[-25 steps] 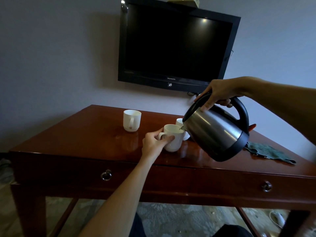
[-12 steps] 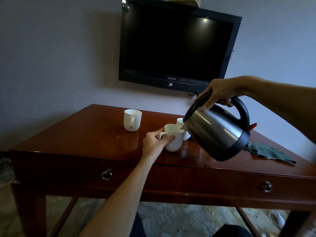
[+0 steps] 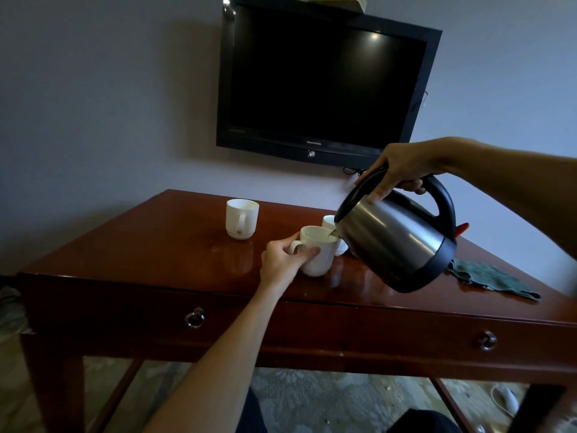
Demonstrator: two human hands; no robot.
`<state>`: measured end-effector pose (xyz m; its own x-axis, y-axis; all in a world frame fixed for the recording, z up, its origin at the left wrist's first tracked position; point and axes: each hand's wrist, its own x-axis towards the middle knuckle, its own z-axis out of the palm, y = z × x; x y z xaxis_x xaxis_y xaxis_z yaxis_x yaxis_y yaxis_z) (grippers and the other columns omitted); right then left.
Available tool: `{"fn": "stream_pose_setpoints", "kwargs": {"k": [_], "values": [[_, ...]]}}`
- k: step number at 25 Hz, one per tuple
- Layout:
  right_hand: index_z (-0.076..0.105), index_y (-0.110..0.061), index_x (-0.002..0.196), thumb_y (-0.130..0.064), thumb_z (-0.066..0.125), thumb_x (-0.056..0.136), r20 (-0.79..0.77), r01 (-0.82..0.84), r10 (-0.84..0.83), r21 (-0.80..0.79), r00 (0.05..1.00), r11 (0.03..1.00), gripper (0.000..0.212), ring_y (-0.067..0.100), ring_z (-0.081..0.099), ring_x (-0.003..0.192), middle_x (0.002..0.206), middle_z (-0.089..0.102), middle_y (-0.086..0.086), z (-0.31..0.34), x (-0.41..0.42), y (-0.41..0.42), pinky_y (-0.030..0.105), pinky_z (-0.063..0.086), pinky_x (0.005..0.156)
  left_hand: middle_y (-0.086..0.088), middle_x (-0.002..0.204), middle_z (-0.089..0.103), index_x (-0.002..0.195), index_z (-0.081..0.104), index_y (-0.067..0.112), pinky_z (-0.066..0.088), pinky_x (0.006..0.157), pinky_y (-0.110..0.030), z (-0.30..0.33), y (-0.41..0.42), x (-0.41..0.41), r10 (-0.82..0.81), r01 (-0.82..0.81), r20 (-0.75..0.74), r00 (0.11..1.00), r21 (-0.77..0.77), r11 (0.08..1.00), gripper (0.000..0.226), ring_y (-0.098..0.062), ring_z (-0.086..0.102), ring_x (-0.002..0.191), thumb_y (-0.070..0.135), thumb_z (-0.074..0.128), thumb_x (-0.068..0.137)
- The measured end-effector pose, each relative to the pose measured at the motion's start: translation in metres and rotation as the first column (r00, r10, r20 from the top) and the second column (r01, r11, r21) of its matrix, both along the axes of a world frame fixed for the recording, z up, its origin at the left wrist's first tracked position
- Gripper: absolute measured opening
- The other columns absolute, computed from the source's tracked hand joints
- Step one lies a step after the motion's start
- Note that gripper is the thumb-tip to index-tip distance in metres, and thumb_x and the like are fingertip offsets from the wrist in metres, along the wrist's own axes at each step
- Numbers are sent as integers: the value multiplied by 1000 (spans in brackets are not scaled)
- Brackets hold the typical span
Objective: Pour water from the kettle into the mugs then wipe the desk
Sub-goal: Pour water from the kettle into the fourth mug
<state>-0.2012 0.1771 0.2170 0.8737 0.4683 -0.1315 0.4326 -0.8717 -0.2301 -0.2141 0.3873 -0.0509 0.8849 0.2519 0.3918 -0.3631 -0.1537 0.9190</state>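
My right hand [image 3: 398, 170] grips the black handle of a steel kettle [image 3: 393, 242], tilted with its spout over a white mug [image 3: 317, 250]. A thin stream of water runs from the spout into that mug. My left hand [image 3: 285, 262] holds this mug by its handle as it stands on the red-brown desk [image 3: 156, 245]. A second white mug [image 3: 242, 217] stands farther back on the left. A third mug [image 3: 328, 220] peeks out behind the one being filled, mostly hidden by the kettle. A green cloth [image 3: 491, 276] lies crumpled on the desk's right side.
A black television [image 3: 321, 85] hangs on the wall above the desk. The desk front has two drawers with ring pulls [image 3: 194, 317]. A patterned carpet shows below, with a white cable [image 3: 507, 401] on the floor at the right.
Both hands keep their grips. The kettle stays tilted over the mug and the pouring goes on, with barely any shift in position.
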Motion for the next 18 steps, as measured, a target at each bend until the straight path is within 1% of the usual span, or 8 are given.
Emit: {"fn": "stream_pose_setpoints", "kwargs": {"k": [3, 5, 7, 10, 15, 18], "values": [[67, -20, 131, -26, 81, 82, -2, -11, 11, -2, 1000, 1000, 50, 13, 39, 35, 42, 44, 3, 1, 1, -1, 30, 47, 50, 13, 123, 71, 131, 66, 28, 54, 100, -45, -2, 0, 2, -2, 2, 2, 1000, -6, 1000, 93, -9, 61, 120, 78, 78, 54], [67, -22, 132, -26, 81, 82, 0, -23, 23, -14, 1000, 1000, 52, 12, 39, 35, 42, 45, 3, 2, 2, -1, 31, 47, 52, 15, 121, 71, 131, 66, 29, 54, 100, -46, -4, 1, 5, -1, 1, -1, 1000, -3, 1000, 93, -9, 62, 119, 79, 78, 54], [66, -22, 132, -26, 82, 81, 4, -34, 34, -24, 999, 999, 54, 13, 40, 35, 44, 46, 5, 3, 3, -2, 29, 47, 49, 14, 121, 72, 131, 66, 28, 54, 99, -46, -5, 2, 6, 2, -2, 1, 1000, 2, 1000, 91, -9, 63, 118, 77, 79, 56], [67, -23, 132, -29, 84, 75, -3, -30, 30, -14, 1000, 999, 60, 13, 40, 37, 47, 48, 6, 3, 5, -3, 25, 46, 44, 12, 122, 71, 131, 67, 26, 53, 101, -47, -5, 1, 7, 7, -7, 16, 1000, -1, 1000, 83, -10, 63, 119, 67, 80, 60], [68, -26, 130, -26, 84, 76, -3, -30, 30, -29, 1000, 999, 57, 13, 40, 38, 47, 48, 5, 5, 7, -2, 25, 44, 43, 13, 117, 73, 128, 68, 27, 55, 98, -45, -6, 2, 9, 20, -20, 16, 1000, -12, 1000, 80, -8, 65, 114, 65, 81, 59], [68, -26, 131, -27, 84, 74, -4, -35, 35, -40, 999, 999, 60, 13, 41, 38, 51, 49, 8, 6, 9, -1, 24, 43, 43, 15, 116, 73, 128, 68, 28, 54, 97, -45, -6, 2, 8, 22, -22, 23, 1000, -3, 1000, 78, -7, 65, 113, 65, 81, 60]]}}
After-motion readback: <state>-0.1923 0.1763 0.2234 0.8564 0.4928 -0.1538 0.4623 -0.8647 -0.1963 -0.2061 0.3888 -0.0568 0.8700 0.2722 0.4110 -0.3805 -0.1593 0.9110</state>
